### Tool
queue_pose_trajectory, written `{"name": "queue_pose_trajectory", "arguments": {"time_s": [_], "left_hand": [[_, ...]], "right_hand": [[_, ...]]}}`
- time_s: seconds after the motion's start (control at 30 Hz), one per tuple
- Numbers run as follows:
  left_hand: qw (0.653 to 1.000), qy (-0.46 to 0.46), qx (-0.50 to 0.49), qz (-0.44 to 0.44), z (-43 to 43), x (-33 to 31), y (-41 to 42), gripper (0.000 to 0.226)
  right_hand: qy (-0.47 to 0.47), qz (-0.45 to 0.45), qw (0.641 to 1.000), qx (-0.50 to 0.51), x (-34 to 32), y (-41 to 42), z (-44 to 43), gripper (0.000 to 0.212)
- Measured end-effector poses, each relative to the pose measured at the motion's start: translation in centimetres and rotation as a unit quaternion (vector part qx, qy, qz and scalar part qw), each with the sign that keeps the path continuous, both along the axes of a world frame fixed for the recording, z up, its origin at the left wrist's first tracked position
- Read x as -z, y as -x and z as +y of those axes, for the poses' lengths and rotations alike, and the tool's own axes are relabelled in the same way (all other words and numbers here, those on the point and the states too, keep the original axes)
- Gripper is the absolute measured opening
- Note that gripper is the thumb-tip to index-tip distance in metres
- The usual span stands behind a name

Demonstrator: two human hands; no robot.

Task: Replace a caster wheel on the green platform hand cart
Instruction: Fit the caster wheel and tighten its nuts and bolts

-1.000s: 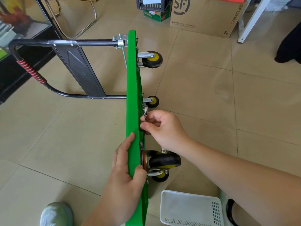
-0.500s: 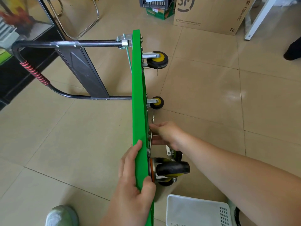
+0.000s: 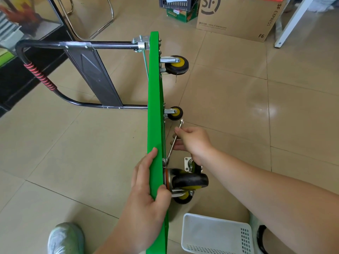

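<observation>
Cart: the green platform cart (image 3: pixel 155 107) stands on its long edge on the tiled floor, with the wheel side turned to my right.
Left hand: my left hand (image 3: pixel 146 189) is clamped over the upper edge of the deck and holds it upright.
Right hand: my right hand (image 3: pixel 194 142) has its fingers closed around a slim wrench (image 3: pixel 175 139). The lower end of the wrench sits at a bolt just above the large black caster (image 3: pixel 189 180).
Done, as I judge: this large caster sits against the deck at the near corner. A loose caster (image 3: pixel 189 164) lies on the floor just behind my right wrist, probably the removed one.
Left to do: I think the bolts are being tightened. How many are in, I cannot tell. After that the cart must go back on its wheels.
Nearby: a white basket (image 3: pixel 216 233) stands on the floor; I cannot see what is in it.
</observation>
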State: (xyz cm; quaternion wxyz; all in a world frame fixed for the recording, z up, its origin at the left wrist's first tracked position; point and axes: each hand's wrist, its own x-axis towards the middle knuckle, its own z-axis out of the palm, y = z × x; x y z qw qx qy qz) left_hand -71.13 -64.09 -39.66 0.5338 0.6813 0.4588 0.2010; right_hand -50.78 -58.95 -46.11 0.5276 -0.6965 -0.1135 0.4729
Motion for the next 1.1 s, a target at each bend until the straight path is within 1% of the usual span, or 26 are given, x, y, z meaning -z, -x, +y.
{"name": "queue_pose_trajectory", "arguments": {"time_s": [0.07, 0.13, 0.23, 0.3, 0.43, 0.67, 0.87, 0.97, 1.1], "left_hand": [[1.000, 0.010, 0.002, -0.004, 0.0, 0.0, 0.1, 0.072], [1.000, 0.016, 0.004, -0.008, 0.0, 0.1, 0.3, 0.072], [1.000, 0.024, 0.008, -0.005, 0.1, 0.2, 0.4, 0.077], [1.000, 0.024, 0.010, -0.002, 0.1, 0.1, 0.4, 0.077], [1.000, 0.015, 0.011, -0.002, 0.0, -0.2, 0.3, 0.074], [1.000, 0.017, 0.008, 0.002, 0.0, -0.2, 0.3, 0.074], [1.000, 0.018, 0.011, 0.002, 0.1, -0.2, 0.2, 0.075], [1.000, 0.013, 0.007, 0.001, 0.1, -0.1, 0.3, 0.075], [1.000, 0.016, 0.009, -0.002, 0.1, 0.0, 0.3, 0.077]], "right_hand": [[-0.007, 0.014, 0.999, 0.049, -0.3, -0.5, 0.1, 0.009], [-0.024, -0.011, 0.997, 0.071, -1.0, -1.1, 0.1, 0.009], [-0.082, -0.068, 0.994, 0.006, -2.8, -1.2, -0.4, 0.013], [-0.121, -0.087, 0.988, -0.039, -4.0, -0.6, -1.1, 0.012], [-0.158, -0.131, 0.975, -0.085, -5.1, 0.8, -2.5, 0.017], [-0.172, -0.207, 0.952, -0.143, -4.8, 2.6, -3.6, 0.020], [-0.170, -0.218, 0.949, -0.154, -4.3, 2.3, -3.4, 0.021], [-0.171, -0.209, 0.949, -0.161, -4.2, 2.3, -3.2, 0.020], [-0.159, -0.230, 0.945, -0.168, -3.8, 2.3, -2.9, 0.018]]}}
